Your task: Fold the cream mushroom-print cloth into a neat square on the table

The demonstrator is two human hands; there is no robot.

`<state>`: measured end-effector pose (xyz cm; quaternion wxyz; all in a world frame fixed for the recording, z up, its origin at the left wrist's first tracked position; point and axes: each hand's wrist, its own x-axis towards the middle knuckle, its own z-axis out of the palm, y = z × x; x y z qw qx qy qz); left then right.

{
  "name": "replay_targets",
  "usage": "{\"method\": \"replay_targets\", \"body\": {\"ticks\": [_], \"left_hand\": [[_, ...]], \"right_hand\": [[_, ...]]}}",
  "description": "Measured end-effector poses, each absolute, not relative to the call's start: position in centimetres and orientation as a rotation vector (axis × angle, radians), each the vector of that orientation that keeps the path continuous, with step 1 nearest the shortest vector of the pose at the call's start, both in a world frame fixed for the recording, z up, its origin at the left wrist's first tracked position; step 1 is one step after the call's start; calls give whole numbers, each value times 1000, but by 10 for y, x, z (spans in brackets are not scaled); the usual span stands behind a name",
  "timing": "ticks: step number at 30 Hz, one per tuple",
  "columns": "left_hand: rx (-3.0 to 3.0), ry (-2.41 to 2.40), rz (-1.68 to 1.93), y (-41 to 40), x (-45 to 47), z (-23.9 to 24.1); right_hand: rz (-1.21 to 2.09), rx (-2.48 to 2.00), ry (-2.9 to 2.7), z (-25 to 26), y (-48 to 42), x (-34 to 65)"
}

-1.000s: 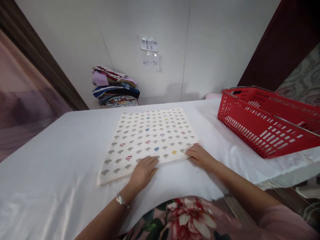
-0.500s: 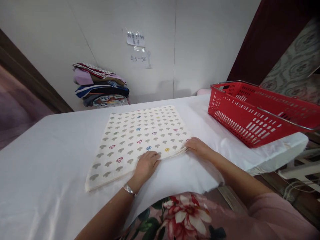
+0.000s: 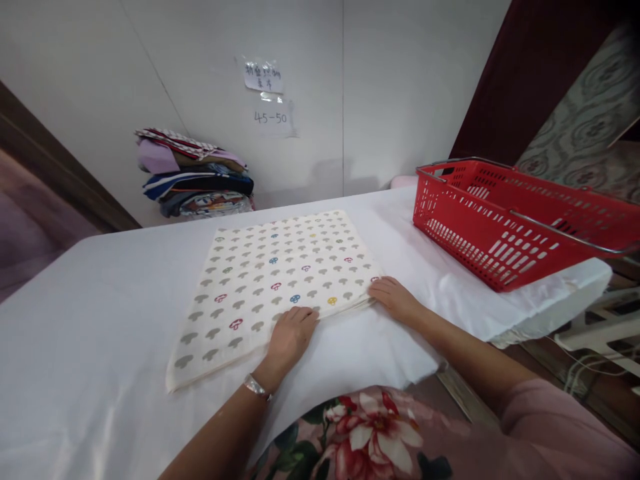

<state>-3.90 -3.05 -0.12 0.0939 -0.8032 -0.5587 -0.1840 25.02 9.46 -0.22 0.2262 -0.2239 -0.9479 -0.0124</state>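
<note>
A cream cloth with a mushroom print (image 3: 275, 273) lies folded flat in a square on the white-covered table (image 3: 90, 320). My left hand (image 3: 290, 337), a silver bracelet on its wrist, rests at the middle of the cloth's near edge, its fingers curled onto the hem. At the near right corner of the cloth sits my right hand (image 3: 397, 299), fingers bent and pinching the layered edge. Both hands touch the cloth and nothing else.
A red plastic basket (image 3: 500, 233) with metal handles stands on the table's right end, near its edge. A stack of folded clothes (image 3: 195, 180) sits at the far left against the white wall, under paper notes (image 3: 265, 77).
The view has swung a little, so the cloth, stack and basket sit further left in the picture. Both hands stay on the cloth's near edge, hardly moved.
</note>
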Motion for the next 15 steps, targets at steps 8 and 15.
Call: {"method": "replay_targets", "body": {"ticks": [8,15], "left_hand": [[-2396,-1658,-569,-31,-38,-2],[-2374,-1672,-516,-31,-39,-4]], "right_hand": [[45,-632,-2666,-1,90,254],[69,-539,-2719,5,92,257]]}}
